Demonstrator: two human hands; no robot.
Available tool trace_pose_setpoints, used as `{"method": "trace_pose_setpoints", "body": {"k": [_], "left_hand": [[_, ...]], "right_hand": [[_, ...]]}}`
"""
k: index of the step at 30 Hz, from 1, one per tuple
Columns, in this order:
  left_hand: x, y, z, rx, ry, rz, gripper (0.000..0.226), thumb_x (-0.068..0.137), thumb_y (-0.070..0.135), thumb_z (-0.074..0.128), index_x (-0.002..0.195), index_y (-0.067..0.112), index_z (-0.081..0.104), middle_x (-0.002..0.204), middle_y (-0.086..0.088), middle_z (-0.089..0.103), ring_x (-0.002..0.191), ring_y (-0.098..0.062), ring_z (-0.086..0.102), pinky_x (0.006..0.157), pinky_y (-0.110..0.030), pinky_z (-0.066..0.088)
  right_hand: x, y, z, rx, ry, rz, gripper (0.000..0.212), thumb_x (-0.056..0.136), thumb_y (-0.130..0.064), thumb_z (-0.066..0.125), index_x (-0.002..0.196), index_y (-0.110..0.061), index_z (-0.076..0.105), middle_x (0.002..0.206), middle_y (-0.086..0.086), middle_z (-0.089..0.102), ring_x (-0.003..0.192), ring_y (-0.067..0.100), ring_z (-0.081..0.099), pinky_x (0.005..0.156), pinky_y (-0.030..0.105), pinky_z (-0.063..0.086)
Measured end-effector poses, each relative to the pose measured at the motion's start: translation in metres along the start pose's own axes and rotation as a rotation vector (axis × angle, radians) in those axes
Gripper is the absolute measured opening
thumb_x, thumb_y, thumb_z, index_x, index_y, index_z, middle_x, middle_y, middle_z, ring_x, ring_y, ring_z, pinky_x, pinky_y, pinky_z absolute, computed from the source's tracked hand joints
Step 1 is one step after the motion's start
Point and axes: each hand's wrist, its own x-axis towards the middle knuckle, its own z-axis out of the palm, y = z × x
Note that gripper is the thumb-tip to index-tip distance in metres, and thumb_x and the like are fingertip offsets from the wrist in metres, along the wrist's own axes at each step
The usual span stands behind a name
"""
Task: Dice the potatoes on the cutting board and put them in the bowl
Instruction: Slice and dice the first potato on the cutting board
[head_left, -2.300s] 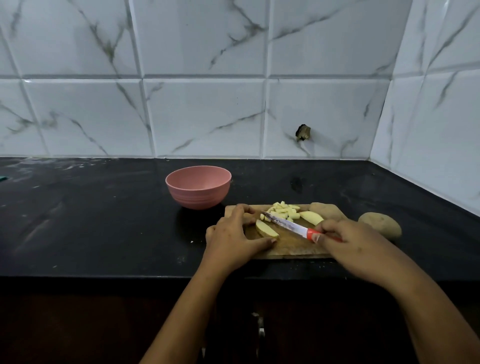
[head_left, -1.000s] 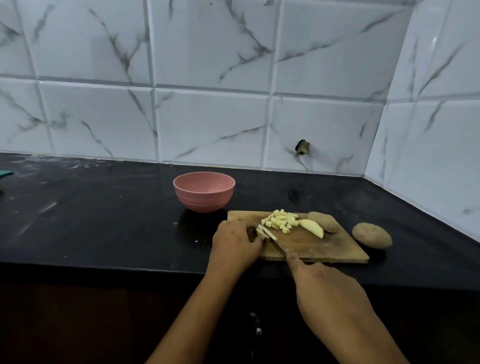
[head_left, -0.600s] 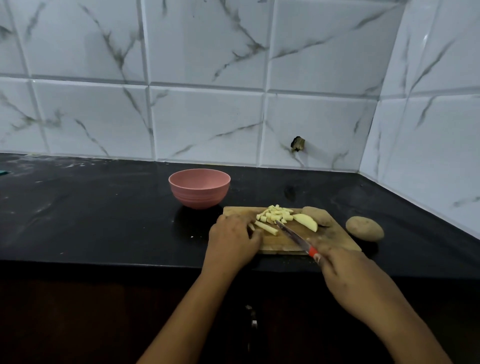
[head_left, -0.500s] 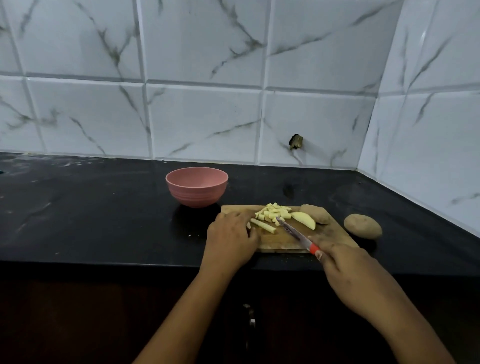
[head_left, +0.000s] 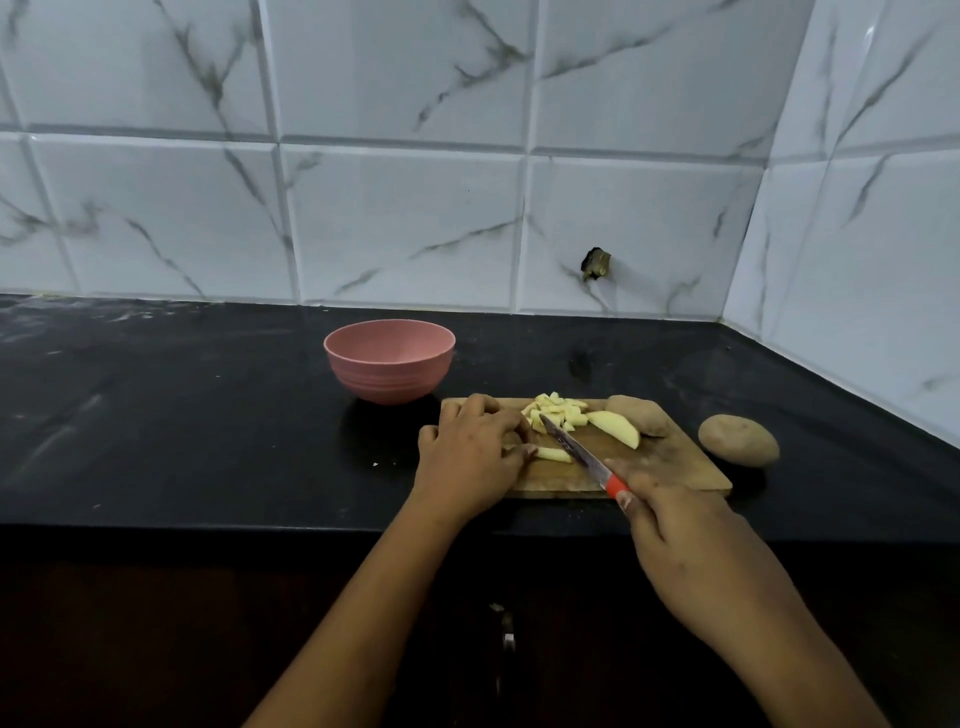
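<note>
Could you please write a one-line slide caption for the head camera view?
Left hand steadies a potato strip on the cutting board while the right hand angles a red-handled knife over it.

dim, soft light; pale tiled wall (head_left: 405, 223) brightest, dark countertop (head_left: 182, 426) murky, wide-angle bending at edges.

Black counter (head_left: 182, 415), white marble tiles (head_left: 405, 223) w/ hole (head_left: 596, 264).

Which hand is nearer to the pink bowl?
Left. The left hand holds a potato strip at the cutting board's left end, just in front and right of the pink bowl; the right hand grips the knife by the board's near edge, farther right.
</note>
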Motion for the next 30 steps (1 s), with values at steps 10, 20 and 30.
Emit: {"method": "trace_pose_setpoints", "body": {"k": [10,20,30], "left_hand": [[-0.006,-0.001,-0.004,-0.180,0.056,-0.001,0.018,0.075,0.051,0.072,0.077,0.034,0.066,0.119,0.020,0.040,0.120,-0.008,0.028,0.092,-0.034,0.027],[-0.007,-0.001,-0.006,-0.242,0.068,-0.036,0.015,0.072,0.043,0.077,0.069,0.033,0.067,0.117,0.020,0.042,0.120,-0.006,0.029,0.089,-0.032,0.024],[-0.012,-0.001,-0.009,-0.273,0.073,-0.053,0.014,0.072,0.040,0.078,0.065,0.036,0.066,0.109,0.024,0.045,0.115,-0.006,0.031,0.087,-0.031,0.025]], "right_hand": [[-0.002,-0.011,0.010,-0.206,-0.056,0.036,0.066,0.102,-0.020,0.035,0.151,-0.041,-0.005,0.094,-0.009,0.057,0.079,0.009,0.059,0.065,0.024,0.048],[0.006,-0.004,0.011,-0.252,-0.058,0.028,0.064,0.101,-0.018,0.038,0.151,-0.042,0.005,0.103,-0.006,0.061,0.085,0.012,0.058,0.061,0.024,0.042],[0.003,-0.006,-0.003,-0.223,0.067,-0.047,0.052,0.103,-0.028,0.031,0.148,-0.047,0.013,0.109,-0.008,0.061,0.088,0.011,0.057,0.072,0.027,0.050]]}}
